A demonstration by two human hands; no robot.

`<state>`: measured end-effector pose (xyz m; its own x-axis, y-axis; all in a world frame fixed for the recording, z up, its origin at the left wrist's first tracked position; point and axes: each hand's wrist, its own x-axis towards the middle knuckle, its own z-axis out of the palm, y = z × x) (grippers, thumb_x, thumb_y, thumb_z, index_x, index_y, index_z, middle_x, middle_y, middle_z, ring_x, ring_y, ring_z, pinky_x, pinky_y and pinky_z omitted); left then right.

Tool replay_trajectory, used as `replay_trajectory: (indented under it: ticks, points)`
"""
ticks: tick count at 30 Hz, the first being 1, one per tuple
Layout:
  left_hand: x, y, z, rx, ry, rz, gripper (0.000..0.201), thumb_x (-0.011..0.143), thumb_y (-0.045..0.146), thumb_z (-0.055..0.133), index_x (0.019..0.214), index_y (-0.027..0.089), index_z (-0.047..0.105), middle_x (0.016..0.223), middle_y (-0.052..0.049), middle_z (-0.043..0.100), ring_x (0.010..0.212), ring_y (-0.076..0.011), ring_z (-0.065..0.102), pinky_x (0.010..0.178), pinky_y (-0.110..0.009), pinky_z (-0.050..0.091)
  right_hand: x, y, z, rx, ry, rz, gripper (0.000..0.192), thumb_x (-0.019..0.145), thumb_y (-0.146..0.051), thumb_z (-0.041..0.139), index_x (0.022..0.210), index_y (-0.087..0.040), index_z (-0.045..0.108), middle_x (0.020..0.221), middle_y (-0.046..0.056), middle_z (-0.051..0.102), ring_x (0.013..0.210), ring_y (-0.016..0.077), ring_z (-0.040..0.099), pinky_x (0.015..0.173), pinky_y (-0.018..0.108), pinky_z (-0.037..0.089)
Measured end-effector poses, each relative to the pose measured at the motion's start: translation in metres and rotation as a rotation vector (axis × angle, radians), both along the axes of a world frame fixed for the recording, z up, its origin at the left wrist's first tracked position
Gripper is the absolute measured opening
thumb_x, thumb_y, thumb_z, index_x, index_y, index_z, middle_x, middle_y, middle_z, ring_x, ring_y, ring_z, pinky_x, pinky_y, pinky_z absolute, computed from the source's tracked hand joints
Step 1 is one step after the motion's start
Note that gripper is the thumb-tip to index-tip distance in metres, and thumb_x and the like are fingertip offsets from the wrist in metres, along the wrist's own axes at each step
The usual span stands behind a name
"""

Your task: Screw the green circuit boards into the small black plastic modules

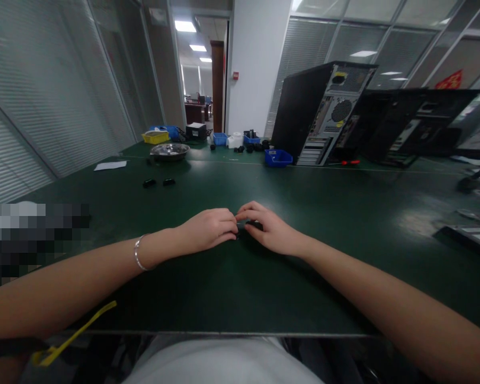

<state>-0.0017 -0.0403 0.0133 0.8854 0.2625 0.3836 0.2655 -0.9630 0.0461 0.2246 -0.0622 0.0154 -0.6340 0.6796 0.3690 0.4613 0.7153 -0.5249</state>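
At the far edge of the green table (344,213), toward eleven o'clock from the hands, a shallow metal bowl (169,151) sits with its contents too dim to make out. Beyond it a yellow bin (155,137) stands beside a blue one (168,129); what lies in them cannot be told from here. Near twelve o'clock two more small blue bins (220,138) (251,140) flank a white roll (235,140), with dark bits scattered just in front. At one o'clock a low blue tray (278,158) rests just beside an open computer tower (324,112), its inside hidden by its own wall. A second dark case (408,128) lies further toward two o'clock, and a red-handled screwdriver (350,162) lies at the tower's foot.

Closer in, two small black pieces (159,182) lie at ten o'clock, well apart from the hands, with a white sheet (110,166) past them.

In the middle of the table the left hand (208,229), a silver bangle (137,253) on its wrist, curls loosely with its fingertips pinched onto a small black part (252,225). The right hand (266,226) meets it from the other side, fingers bent over and closed on the same part. The part rests on the mat between the two hands, mostly covered, so its shape cannot be told.
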Motion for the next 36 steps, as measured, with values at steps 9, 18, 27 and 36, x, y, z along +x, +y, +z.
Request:
replay_trajectory:
  ticks: [9, 18, 27, 36]
  points:
    - [-0.002, -0.002, -0.002, -0.005, 0.0, 0.005, 0.01, 0.094, 0.016, 0.06, 0.101, 0.013, 0.067, 0.102, -0.011, 0.068, 0.096, -0.023, 0.064, 0.085, -0.033, 0.053, -0.001, 0.0, 0.004, -0.015, -0.013, 0.006, 0.029, 0.089, -0.002, 0.054, 0.106, -0.021, 0.067, 0.116, 0.007, 0.058, 0.109, 0.021, 0.059, 0.1, 0.04, 0.048]
    - [-0.002, -0.005, -0.006, -0.02, -0.034, 0.016, 0.012, 0.094, 0.015, 0.059, 0.103, 0.011, 0.067, 0.102, -0.013, 0.067, 0.096, -0.0234, 0.064, 0.085, -0.034, 0.054, 0.001, 0.003, 0.001, -0.003, 0.002, 0.01, 0.017, 0.094, -0.01, 0.057, 0.106, -0.018, 0.066, 0.117, 0.007, 0.061, 0.107, 0.0214, 0.061, 0.096, 0.043, 0.05]
    - [-0.005, 0.0, -0.011, -0.093, -0.105, 0.002, 0.013, 0.096, 0.016, 0.056, 0.101, 0.014, 0.068, 0.102, -0.01, 0.068, 0.095, -0.0219, 0.063, 0.085, -0.033, 0.053, 0.002, 0.004, -0.001, 0.008, 0.011, 0.02, 0.021, 0.098, -0.027, 0.059, 0.116, -0.017, 0.063, 0.12, 0.008, 0.064, 0.101, 0.0222, 0.065, 0.087, 0.043, 0.055]
    - [-0.009, -0.003, 0.002, -0.191, -0.23, 0.073, 0.013, 0.097, 0.014, 0.052, 0.104, 0.015, 0.063, 0.099, -0.008, 0.067, 0.092, -0.0188, 0.063, 0.083, -0.03, 0.052, 0.006, 0.005, 0.0, 0.017, 0.098, -0.04, 0.028, 0.095, -0.004, 0.047, 0.109, -0.02, 0.067, 0.11, 0.007, 0.063, 0.103, 0.02, 0.062, 0.091, 0.038, 0.051]
